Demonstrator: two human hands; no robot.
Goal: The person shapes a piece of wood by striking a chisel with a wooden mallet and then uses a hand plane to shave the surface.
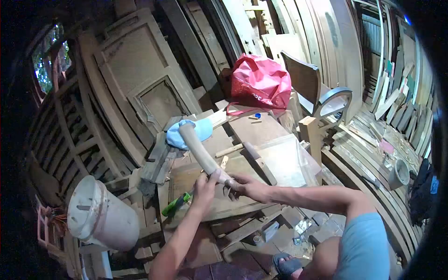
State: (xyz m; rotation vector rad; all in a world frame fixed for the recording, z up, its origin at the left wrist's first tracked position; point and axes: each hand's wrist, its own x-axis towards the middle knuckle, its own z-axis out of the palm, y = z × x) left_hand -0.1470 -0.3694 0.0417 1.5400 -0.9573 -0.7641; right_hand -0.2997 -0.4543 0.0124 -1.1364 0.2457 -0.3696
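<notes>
A long, slightly curved piece of wood (200, 151) slants over the workbench (186, 179), its far end above a light blue cap (204, 129). My left hand (204, 190) is closed on its near part. My right hand (249, 187) is closed round the near end, just to the right of the left. Under my left wrist side lies a green-handled object (176, 204). Beyond my right hand, a dark narrow bar (259, 161) lies beside a pale sheet (282, 161). A small light wood piece (224, 162) is close to the curved piece.
A pink bag (261, 81) sits at the bench's back, near a chair (333, 100). A white bucket (105, 214) stands left; a smaller bucket (399, 174) stands far right. Stacked boards (368, 186) fill the right side. A sandalled foot (287, 264) shows below.
</notes>
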